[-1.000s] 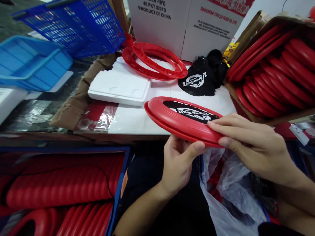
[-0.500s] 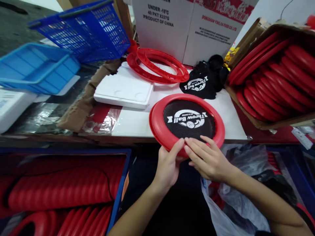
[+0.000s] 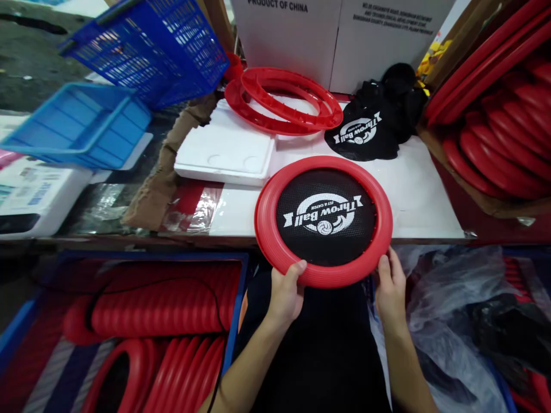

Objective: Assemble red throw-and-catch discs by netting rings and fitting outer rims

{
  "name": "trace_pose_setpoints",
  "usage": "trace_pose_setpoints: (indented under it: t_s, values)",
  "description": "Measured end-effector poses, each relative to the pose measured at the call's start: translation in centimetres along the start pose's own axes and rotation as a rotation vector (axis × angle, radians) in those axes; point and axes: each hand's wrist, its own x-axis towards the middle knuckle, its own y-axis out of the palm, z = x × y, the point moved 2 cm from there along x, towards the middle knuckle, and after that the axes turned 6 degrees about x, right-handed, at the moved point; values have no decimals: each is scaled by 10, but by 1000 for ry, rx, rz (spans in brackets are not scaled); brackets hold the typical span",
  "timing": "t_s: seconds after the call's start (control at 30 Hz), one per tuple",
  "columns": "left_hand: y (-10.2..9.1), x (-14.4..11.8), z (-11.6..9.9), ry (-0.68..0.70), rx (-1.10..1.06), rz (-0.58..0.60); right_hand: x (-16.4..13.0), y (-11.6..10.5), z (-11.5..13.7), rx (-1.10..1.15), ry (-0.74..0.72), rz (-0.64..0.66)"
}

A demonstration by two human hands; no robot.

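A red throw-ball disc (image 3: pixel 331 276) with a black mesh centre and white "Throw Ball" print is tilted at the near edge of the white worktop. My left hand (image 3: pixel 287 292) grips its lower left rim, thumb on top and the other fingers hidden beneath. At the lower right rim, my right hand (image 3: pixel 391 281) holds the disc with its thumb and fingers at the edge. Behind it lie two overlapping bare red rings (image 3: pixel 293 123) and a pile of black printed mesh pieces (image 3: pixel 365 129).
A white foam block (image 3: pixel 224 152), a light-blue tray (image 3: pixel 81 129) and a blue basket (image 3: pixel 150 54) stand left. A carton of red rings (image 3: pixel 495 143) is at right. Below the worktop are a blue crate (image 3: pixel 243 287) full of red discs and clear plastic bags (image 3: pixel 447 338).
My right hand has moved from the front rim beside my left thumb to the right edge. The disc now faces me more, and the view has shifted.
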Motion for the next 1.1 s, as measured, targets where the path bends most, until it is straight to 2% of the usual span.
trace_pose_setpoints:
  t_s: [0.07, 0.1, 0.13, 0.23, 0.3, 0.47, 0.57, 0.77, 0.93, 1.1]
  values:
    - [1, 1, 2, 28, 3, 3, -2, 1, 11, -314, -262, -41]
    - [2, 1, 3, 31, 4, 3, -4, 4, 18, -478, -418, -28]
    - [3, 1, 4, 27, 5, 1, -8, 9, 26, -633, -584, 40]
    - [9, 0, -1, -4, -2, 1, -18, 28, 46, -974, -1019, 486]
    - [17, 0, -11, -29, -5, 19, -16, 36, 59, -1042, -1164, 695]
    - [41, 4, -44, -95, -3, 188, 8, 45, 89, -1008, -1281, 715]
    - [48, 6, -52, -117, -36, 274, 18, 49, 98, -983, -1329, 725]
    - [37, 13, -41, -94, -46, 274, 27, 48, 89, -937, -1430, 747]
    - [27, 22, -31, -58, -35, 271, 31, 47, 76, -904, -1417, 731]
    - [23, 30, -20, -39, -26, 273, 31, 47, 74, -951, -1461, 707]
